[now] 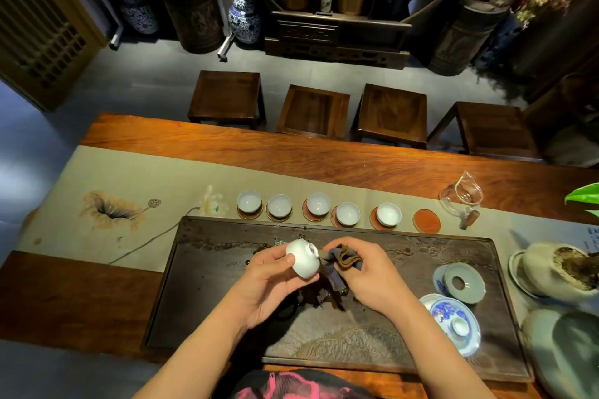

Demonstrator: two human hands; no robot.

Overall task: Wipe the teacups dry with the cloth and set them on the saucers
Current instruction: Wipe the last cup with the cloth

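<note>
My left hand (270, 282) holds a white teacup (303, 258) tipped on its side over the dark tea tray (207, 285), its mouth facing right. My right hand (363, 272) grips a dark folded cloth (340, 264) with a brown edge, pressed against the cup's rim. Beyond the tray, several white teacups (318, 203) sit on round saucers in a row. One red saucer (427, 220) at the right end of the row has no cup on it.
A glass pitcher (462, 199) stands right of the row. On the tray's right are a grey strainer ring (464, 282) and a blue-and-white lidded bowl (453, 322). Ceramic vessels (557, 272) sit at the far right. Several wooden stools (312, 112) stand beyond the table.
</note>
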